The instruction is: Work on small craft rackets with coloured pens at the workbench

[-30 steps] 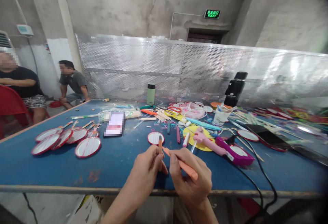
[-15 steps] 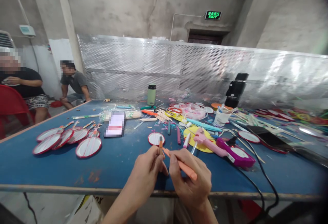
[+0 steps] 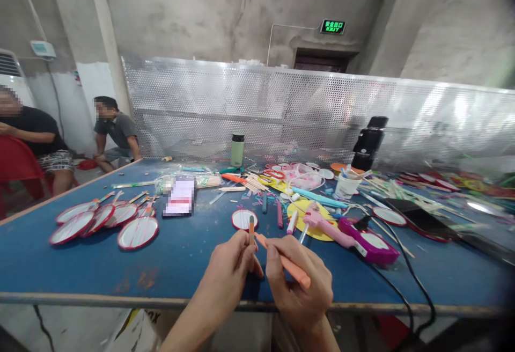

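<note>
My left hand is closed around a small flat wooden stick, which points up; its upper part is orange with a darker end. An orange marker pen is gripped in my right hand like a pencil. Its tip is right beside the stick, and I cannot tell whether they touch. Just behind the stick lies a round white disc with a red rim. More red-rimmed discs with sticks across them lie in a group on the left.
A phone lies behind the discs. To the right are a pink glue gun, a yellow disc, a purple power strip and black cables. Loose sticks, a green bottle and a white cup stand or lie farther back.
Both hands keep nearly the same pose, with the marker tip still beside the stick. The view has shifted slightly. The seated person at far left has moved a little further left.
</note>
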A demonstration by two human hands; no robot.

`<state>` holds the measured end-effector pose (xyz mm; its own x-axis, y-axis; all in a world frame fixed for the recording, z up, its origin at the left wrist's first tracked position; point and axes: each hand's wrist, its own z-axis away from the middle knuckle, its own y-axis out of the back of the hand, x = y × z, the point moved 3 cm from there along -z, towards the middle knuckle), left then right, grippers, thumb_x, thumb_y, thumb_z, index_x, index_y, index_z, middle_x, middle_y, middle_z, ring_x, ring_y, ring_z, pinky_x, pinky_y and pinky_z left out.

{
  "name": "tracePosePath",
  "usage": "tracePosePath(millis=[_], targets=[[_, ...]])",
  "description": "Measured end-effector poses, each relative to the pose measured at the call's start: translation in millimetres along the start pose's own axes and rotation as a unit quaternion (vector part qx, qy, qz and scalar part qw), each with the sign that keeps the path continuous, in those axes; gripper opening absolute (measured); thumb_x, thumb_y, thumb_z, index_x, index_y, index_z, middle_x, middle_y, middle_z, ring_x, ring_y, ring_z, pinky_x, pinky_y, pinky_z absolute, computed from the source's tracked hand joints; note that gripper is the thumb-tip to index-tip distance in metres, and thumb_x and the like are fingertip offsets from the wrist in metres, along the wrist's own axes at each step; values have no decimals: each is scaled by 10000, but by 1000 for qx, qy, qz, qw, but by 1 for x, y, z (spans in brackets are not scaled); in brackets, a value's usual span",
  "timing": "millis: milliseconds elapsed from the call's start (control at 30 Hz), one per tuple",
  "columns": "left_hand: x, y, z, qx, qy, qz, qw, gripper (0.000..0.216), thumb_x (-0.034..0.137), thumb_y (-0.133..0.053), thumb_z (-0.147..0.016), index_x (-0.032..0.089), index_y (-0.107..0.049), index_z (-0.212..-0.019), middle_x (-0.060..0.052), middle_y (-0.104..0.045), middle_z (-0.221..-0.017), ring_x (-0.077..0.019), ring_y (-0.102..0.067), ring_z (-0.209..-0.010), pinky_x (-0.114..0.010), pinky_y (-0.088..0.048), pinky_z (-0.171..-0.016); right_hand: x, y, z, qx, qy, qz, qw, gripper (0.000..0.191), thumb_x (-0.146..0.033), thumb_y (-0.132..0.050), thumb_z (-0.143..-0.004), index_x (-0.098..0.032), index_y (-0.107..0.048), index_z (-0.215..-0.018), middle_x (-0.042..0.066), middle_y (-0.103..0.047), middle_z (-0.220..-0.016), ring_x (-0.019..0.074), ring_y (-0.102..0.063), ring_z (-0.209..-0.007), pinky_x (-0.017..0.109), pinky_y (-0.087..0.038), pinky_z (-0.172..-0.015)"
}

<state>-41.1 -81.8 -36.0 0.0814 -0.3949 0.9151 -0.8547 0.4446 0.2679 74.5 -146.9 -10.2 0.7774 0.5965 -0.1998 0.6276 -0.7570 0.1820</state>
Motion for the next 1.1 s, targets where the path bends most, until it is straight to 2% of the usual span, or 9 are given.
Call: tracePosePath(millis=[400,867,1100], targets=[[2,0,0,1,4,2,1000,227,337,-420,-979,197,-512,-825,26,-612,-640,-115,-514,-576,-220,-330,-565,0,-1,0,2,3,6,1000,121,-61,-589,-862,-171,-637,-850,-1,-646,-658,99,-576,-562,230,-446,-568],[3,0,1,4,-6,2,1000,234,324,-411,-987,198,-488,-806,28,-598,-675,-109,-502,-581,-221,-323,-562,-2,-3,-2,-37,9,3,999,129,-87,-562,-876,-170,-656,-844,8,-643,-660,107,-570,-564,237,-447,-559],[2,1,1,4,-8,-2,1000,232,325,-416,-986,198,-490,-806,31,-592,-664,-110,-496,-581,-221,-326,-567,-1,-3,-2,-28,8,4,1000,127,-84,-568,-872,-175,-654,-855,5,-655,-671,106,-579,-575,237,-458,-568]])
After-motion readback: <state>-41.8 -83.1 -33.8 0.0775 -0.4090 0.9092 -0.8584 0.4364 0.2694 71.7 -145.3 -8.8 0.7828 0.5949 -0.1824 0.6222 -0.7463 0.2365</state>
